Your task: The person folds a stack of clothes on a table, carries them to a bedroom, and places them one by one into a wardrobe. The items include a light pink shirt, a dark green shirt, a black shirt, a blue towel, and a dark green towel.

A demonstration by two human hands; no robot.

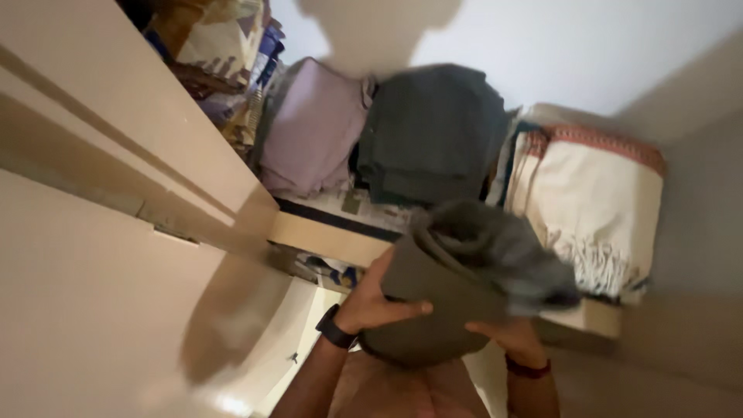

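Folded grey-green garment (464, 282) sits clasped between both hands, just in front of the wardrobe shelf (325, 236). Left hand (377, 302) grips its near side, thumb across the cloth; right hand (507, 334) cups it from beneath. Behind, on the shelf: lilac stack (313, 128), dark grey stack (429, 131), cream fringed blanket (592, 201).

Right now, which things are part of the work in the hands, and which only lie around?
In hand:
- folded grey-green cloth
- left hand
- right hand

Lying about:
- lilac stack
- dark grey stack
- cream fringed blanket
- patterned fabrics
- cupboard door
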